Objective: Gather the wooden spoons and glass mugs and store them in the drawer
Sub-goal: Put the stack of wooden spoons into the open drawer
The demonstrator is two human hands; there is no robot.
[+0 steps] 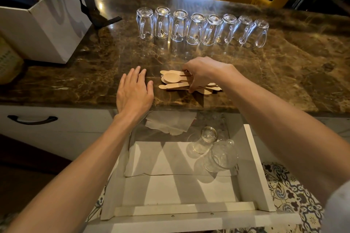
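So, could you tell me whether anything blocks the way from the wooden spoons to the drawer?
Nothing visible does. The right hand grips the wooden spoons near the counter edge, and the drawer stands open directly below; two glasses lie at its right side.

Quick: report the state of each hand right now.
Left hand: open, fingers straight, holding nothing, over the brown marble countertop.
Right hand: gripping the pile of pale flat wooden spoons.

Stacked wooden spoons (173, 79) under right hand (203, 73)
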